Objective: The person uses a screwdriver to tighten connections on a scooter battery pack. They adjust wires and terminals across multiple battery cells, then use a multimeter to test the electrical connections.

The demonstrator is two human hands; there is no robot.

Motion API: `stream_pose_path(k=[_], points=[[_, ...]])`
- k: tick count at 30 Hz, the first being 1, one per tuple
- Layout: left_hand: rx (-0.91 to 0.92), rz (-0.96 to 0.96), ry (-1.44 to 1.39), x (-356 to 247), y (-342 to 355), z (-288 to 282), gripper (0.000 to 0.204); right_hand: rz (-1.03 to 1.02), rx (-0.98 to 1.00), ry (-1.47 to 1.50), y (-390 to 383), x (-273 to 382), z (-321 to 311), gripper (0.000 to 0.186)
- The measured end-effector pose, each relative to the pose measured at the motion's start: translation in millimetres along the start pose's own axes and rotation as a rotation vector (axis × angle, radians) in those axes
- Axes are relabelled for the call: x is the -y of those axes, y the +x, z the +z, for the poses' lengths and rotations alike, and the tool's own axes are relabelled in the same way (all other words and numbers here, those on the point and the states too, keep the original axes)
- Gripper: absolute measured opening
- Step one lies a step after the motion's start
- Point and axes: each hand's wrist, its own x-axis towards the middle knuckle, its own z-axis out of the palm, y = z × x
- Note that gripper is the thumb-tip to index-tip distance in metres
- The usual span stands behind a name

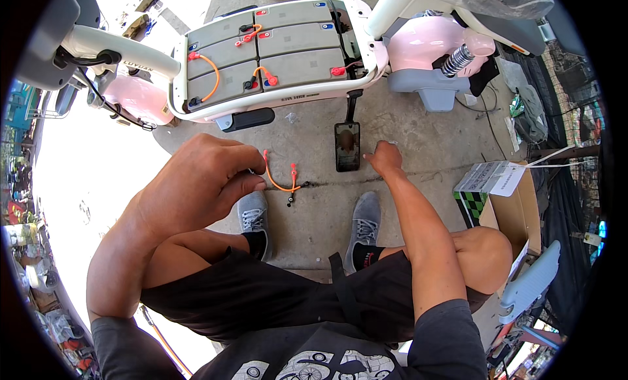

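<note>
The bent orange wire (280, 187) lies between your left hand (199, 180), the nearer one, and your right hand (386, 159); I can't tell if either grip is closed.

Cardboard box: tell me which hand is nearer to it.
Right. The right hand is out to the left of the cardboard box, apart from it; the left hand is much farther left.
</note>
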Motion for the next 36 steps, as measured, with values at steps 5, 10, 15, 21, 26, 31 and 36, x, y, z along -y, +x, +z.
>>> stream_pose_path(k=[5, 10, 15, 21, 26, 31, 36], points=[[0.004, -0.011, 0.003, -0.2, 0.0, -0.1, 0.013, 0.003, 0.01, -0.001, -0.4, 1.8, 0.5, 0.046], [0.001, -0.001, 0.002, 0.3, 0.0, -0.6, 0.013, 0.004, 0.01, -0.009, -1.5, 4.6, 1.6, 0.047], [-0.007, 0.001, -0.008, -1.0, 0.3, -1.0, 0.013, -0.064, -0.017, -0.018, -2.1, 8.7, 6.7, 0.049], [-0.014, -0.004, -0.018, -1.8, 0.6, -1.9, 0.013, -0.127, -0.016, -0.033, -2.3, 21.9, 5.9, 0.049], [-0.012, -0.031, -0.027, -2.3, -1.1, -3.1, 0.014, -0.101, 0.003, -0.065, -6.3, 39.8, -1.8, 0.047], [0.016, -0.074, -0.056, -3.4, -1.2, -5.8, 0.011, -0.104, -0.01, -0.055, -5.4, 43.7, -0.1, 0.048], [0.008, -0.042, -0.034, 1.0, -4.0, -5.4, 0.014, -0.123, -0.004, -0.055, -2.7, 46.1, 1.2, 0.049]])
